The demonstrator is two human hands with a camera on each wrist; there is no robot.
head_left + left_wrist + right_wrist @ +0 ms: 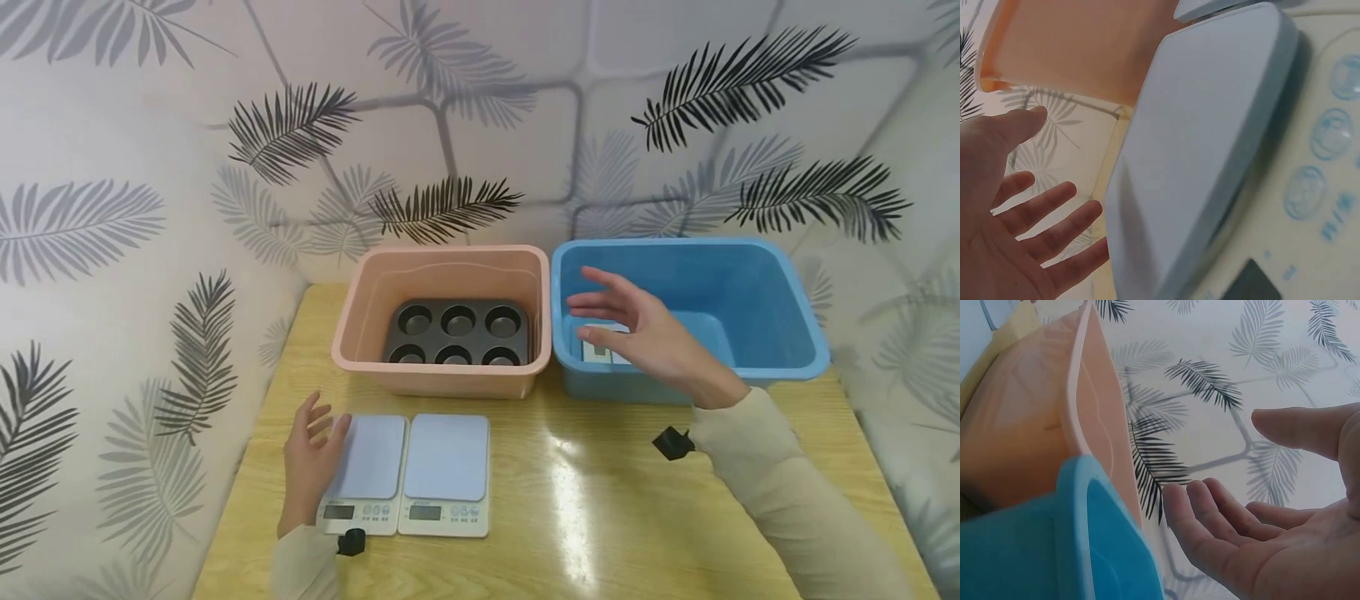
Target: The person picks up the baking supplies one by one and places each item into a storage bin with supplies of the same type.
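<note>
My right hand [637, 329] is over the left part of the blue bin [757, 287], fingers extended and thumb apart, holding nothing. Below it, inside that bin, part of a white kitchen scale [597, 353] with a small display shows; the hand hides the rest. My left hand [309, 462] is at the left edge of a white kitchen scale [371, 454], fingers loosely bent and grasping nothing. The left wrist view has its fingers beside the weighing plate [1197, 106]; whether they touch is unclear. A second scale [446, 458] lies alongside on its right.
A pink bin [450, 380] stands behind the two scales, left of the blue bin. Inside it lies a dark muffin tin [437, 339]. The wooden table [525, 500] meets leaf-patterned walls [480, 150] at the back and sides.
</note>
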